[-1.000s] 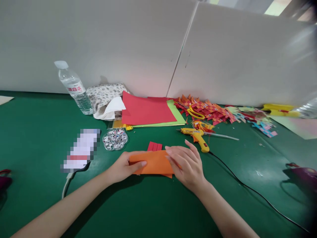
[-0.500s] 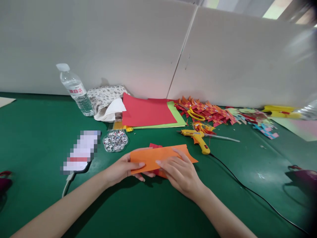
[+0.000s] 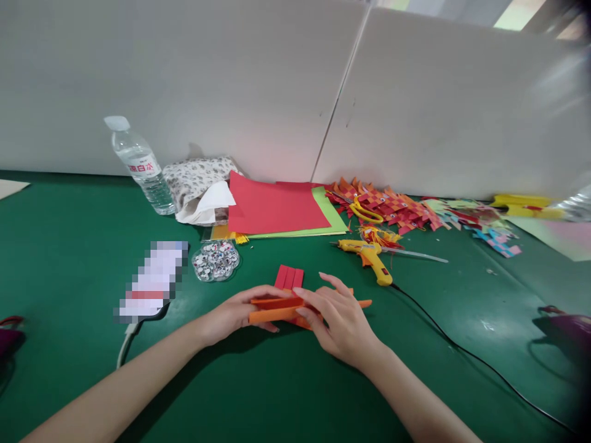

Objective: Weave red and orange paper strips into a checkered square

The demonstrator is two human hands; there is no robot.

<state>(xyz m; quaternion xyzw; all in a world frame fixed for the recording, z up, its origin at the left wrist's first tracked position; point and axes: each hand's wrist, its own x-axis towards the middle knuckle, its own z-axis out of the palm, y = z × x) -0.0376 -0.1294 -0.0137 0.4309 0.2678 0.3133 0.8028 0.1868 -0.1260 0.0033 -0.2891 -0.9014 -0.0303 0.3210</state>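
Observation:
Orange paper (image 3: pixel 270 315), folded or bent lengthwise so that its edges stand up, lies between my two hands. My left hand (image 3: pixel 231 317) is closed on its left end, the thumb mostly hidden. With fingers bent, my right hand (image 3: pixel 339 323) grips the paper toward its right end, and the tips of the orange pieces stick out past the knuckles. Red paper strips (image 3: pixel 289 278) lie side by side under the orange paper and show beyond its far edge. How the red and orange cross is hidden by my fingers.
On the green table (image 3: pixel 240 394) are a phone (image 3: pixel 154 277) on a cable, googly eyes (image 3: pixel 216 261), a water bottle (image 3: pixel 143 166) and red sheets (image 3: pixel 277 206). A yellow glue gun (image 3: pixel 367 255), scissors (image 3: pixel 366 212) and woven paper fish (image 3: pixel 392 206) are on the right.
The orange paper was a broad, flat face turned to me; now it is tipped down and shows as narrow edges. More of the red strips shows. The right index finger has lifted.

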